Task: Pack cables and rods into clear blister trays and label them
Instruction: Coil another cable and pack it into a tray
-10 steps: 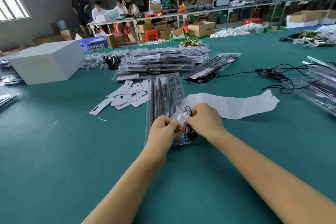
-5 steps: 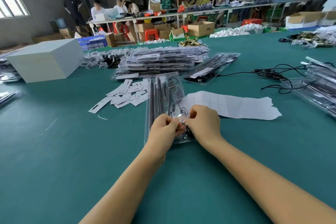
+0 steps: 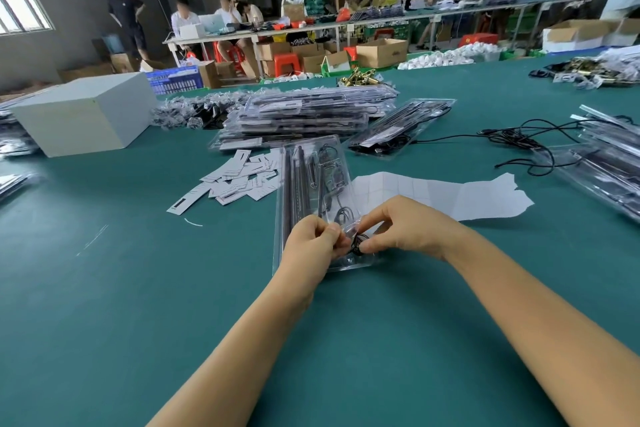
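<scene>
Nearest, the left hand point(image 3: 313, 241) and right hand point(image 3: 403, 227) meet at centre frame, fingers point(image 3: 372, 247) curled, pinching a coiled black cable point(image 3: 358, 242) over the near end of the clear plastic blister tray point(image 3: 313, 184), probably seating it. Dark rods point(image 3: 294, 180) already lie lengthwise inside. Bare green tabletop point(image 3: 138, 288) leaves room lower left; the white label sheet point(image 3: 450, 196) lies just right, with finished packs point(image 3: 304, 118) stacked beyond.

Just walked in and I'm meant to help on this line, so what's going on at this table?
A person is packing a clear plastic blister tray that lies on the green table and already holds dark rods. Both hands work at its near end: the left hand and right hand pinch a small coiled black cable over the tray. Finished packs are stacked behind, and white paper labels lie to the left.
</scene>
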`<state>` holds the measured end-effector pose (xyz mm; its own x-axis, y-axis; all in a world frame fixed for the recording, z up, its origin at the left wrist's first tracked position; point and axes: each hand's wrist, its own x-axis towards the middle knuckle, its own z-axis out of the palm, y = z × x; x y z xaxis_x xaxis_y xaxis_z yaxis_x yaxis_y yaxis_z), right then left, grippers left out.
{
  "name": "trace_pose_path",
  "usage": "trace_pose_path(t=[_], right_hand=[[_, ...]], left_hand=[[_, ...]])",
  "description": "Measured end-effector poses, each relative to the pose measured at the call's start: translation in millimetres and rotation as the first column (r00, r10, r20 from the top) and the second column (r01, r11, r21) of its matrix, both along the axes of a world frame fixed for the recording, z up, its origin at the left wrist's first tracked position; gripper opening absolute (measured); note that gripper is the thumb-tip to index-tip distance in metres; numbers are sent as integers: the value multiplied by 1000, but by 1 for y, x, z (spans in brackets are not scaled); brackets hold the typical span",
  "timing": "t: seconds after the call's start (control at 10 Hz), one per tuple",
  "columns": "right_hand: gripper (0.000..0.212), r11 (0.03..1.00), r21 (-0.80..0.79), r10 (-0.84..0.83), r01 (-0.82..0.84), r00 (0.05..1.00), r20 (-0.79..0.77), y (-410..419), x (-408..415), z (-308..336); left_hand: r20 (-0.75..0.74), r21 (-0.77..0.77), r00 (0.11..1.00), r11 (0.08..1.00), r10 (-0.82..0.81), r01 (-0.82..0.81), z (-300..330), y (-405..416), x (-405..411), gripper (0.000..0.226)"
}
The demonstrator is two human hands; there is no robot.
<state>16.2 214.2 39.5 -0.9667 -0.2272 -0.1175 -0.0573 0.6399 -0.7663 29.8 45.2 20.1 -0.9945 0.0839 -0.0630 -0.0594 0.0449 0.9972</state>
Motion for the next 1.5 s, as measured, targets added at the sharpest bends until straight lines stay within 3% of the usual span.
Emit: trace_pose_path(t=[0.2,0.3,0.4,0.5,0.6,0.7,0.8,0.9,1.0,1.1,1.2,1.3,1.4,1.5], right_hand=[[15,996,74,-39,57,974,-221,-7,-5,-14],[14,997,68,-23,38,977,-213,-4,-6,-17],[23,999,32,4,1,989,-147,-1,-8,-17],[17,998,-65,20,-22,999,-36,3,-10,-17],[14,978,-205,-21,47,992,126,11,-12,-14],[16,862,-423,-130,281,927,351,22,-14,-10],[11,835,-370,-297,406,900,319,31,-16,-1],[8,891,-214,-396,400,916,65,22,-25,14],[11,970,15,-233,242,947,-222,-16,-51,41],[19,969,244,42,43,942,-334,-75,-87,60],[37,877,473,250,-81,918,-308,-129,-120,51],[50,735,668,344,-111,911,-226,-158,-137,19],[62,682,720,348,-132,924,-160,-163,-148,0],[60,664,741,371,-101,905,-210,-160,-153,-1]], left_hand=[[-6,-6,1000,1000,-11,11,0,0,0,16],[-11,-94,1000,995,-15,14,-2,1,1,17],[-46,-287,999,958,-17,3,-4,1,-1,20],[-57,-342,998,940,-19,-2,-6,2,-2,22],[-50,-345,998,939,-24,5,-6,2,-3,22],[-67,-390,996,920,-51,21,-5,3,-2,22],[-108,-494,991,869,-80,16,-1,5,0,21],[-118,-540,987,841,-109,28,3,5,1,21],[-109,-561,985,826,-131,48,5,4,0,22],[-107,-578,985,815,-137,50,5,2,-1,20],[-102,-570,983,819,-152,67,4,1,0,18],[-90,-706,977,704,-194,74,0,-1,-5,36],[-81,-760,976,646,-201,70,-4,-7,-12,32],[-99,-772,960,629,-261,92,-8,-6,-15,31]])
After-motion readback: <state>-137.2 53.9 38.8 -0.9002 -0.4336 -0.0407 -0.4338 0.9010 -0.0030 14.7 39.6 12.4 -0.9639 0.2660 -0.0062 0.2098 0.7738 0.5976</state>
